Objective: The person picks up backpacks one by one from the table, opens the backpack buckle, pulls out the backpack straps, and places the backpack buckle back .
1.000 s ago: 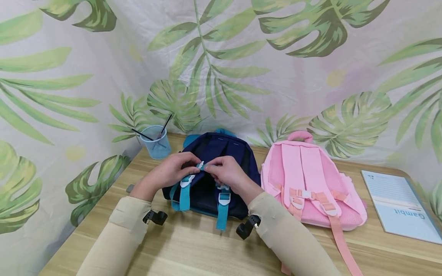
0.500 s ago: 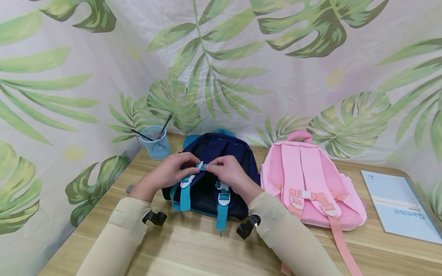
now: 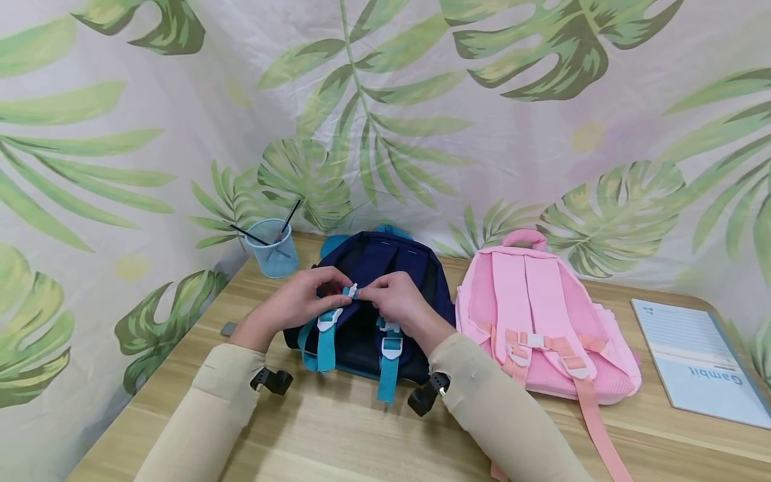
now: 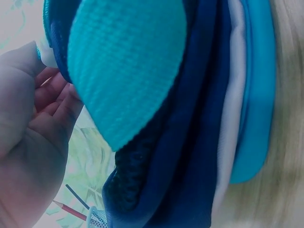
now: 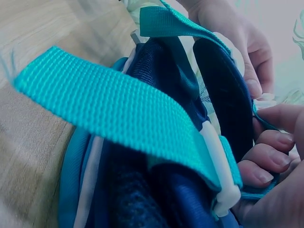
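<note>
A dark navy backpack (image 3: 373,258) with teal webbing lies with its shoulder straps facing up. My left hand (image 3: 304,294) pinches a small white buckle (image 3: 353,290) on a short teal chest strap, above the left shoulder strap. From the other side, my right hand (image 3: 400,301) pinches the teal webbing right beside that buckle, fingertips close to the left ones. In the right wrist view, a thin teal strap (image 5: 260,194) runs around the curled right fingers. Two teal strap tails (image 3: 387,378) hang below white adjusters (image 3: 391,347). The right fingers partly hide the buckle in the right wrist view.
A pink backpack (image 3: 508,268) stands close on the right, its orange strap trailing toward the front. Farther right lies a notebook (image 3: 699,361). A blue mesh pen cup (image 3: 274,258) with pencils is at the back left. Behind the wooden table (image 3: 337,435) hangs leaf-printed cloth.
The buckle has tilted and shifted slightly right, and less teal webbing shows between it and my right fingertips. Both hands keep their hold; the backpack stays in place.
</note>
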Available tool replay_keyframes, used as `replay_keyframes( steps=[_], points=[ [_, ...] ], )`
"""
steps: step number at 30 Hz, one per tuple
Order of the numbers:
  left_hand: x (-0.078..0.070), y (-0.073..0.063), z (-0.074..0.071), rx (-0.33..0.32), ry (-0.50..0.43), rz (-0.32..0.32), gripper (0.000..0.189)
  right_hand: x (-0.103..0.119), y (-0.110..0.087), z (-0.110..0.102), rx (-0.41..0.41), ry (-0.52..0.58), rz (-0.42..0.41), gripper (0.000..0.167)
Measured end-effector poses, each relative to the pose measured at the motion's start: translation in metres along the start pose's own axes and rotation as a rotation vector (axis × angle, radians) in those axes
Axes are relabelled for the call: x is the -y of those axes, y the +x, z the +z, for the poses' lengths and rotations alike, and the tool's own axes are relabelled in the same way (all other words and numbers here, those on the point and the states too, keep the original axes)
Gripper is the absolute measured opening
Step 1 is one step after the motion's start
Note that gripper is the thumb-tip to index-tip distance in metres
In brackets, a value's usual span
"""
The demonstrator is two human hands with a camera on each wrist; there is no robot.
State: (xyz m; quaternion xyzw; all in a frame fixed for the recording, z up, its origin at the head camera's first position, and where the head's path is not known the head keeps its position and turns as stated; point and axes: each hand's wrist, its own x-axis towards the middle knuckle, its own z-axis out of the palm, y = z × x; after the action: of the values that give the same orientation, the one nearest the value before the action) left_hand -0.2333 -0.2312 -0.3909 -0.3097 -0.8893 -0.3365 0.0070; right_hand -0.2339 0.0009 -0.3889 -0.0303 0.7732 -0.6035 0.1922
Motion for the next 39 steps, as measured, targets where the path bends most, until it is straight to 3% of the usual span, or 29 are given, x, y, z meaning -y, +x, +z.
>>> replay_keyframes(
  steps=[10,17,25,33,36,39],
  points=[
    [0.0,0.002,0.001,-0.006,0.0,0.004,0.022,-0.001,-0.001,-0.006,0.076,0.002,-0.029,0.022],
    [0.001,0.0,-0.001,-0.013,-0.012,0.008,0.019,-0.003,-0.005,-0.013,0.043,-0.146,-0.112,0.024],
    [0.002,-0.005,0.0,-0.007,-0.009,-0.002,0.02,-0.004,-0.004,-0.006,0.046,-0.143,-0.135,0.021],
    [0.0,0.002,-0.001,0.025,0.007,0.065,0.02,-0.003,-0.002,-0.007,0.068,-0.129,-0.079,0.048],
    [-0.002,0.005,-0.002,0.045,0.029,0.071,0.021,-0.001,-0.002,-0.007,0.072,-0.131,-0.077,0.039],
    [-0.002,0.007,-0.003,0.082,0.03,0.039,0.023,0.001,-0.002,-0.007,0.075,-0.09,-0.047,0.027]
  ],
)
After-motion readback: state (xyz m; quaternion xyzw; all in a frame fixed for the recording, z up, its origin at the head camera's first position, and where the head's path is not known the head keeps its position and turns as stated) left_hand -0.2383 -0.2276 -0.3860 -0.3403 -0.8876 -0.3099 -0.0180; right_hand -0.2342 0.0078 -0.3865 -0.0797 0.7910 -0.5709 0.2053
